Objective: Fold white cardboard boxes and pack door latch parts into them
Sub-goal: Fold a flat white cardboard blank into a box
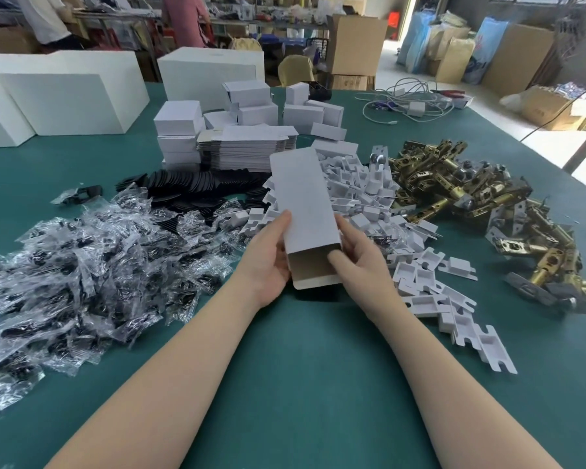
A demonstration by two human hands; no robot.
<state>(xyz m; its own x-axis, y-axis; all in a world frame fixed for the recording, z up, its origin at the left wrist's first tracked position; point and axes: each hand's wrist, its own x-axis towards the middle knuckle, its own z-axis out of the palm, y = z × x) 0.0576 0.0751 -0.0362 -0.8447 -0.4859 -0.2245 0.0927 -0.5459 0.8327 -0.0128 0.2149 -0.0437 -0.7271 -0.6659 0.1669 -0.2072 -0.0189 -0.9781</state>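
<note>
Left hand [268,257] and right hand [359,255] both grip 1 long white cardboard box [305,211], near end open, above the green bench [301,367] centre.

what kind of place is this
Most likely a small hardware packing workshop. A green work table holds a heap of brass latch parts, a stack of flat white box blanks and bagged small parts, with brown shipping cartons behind.
</note>
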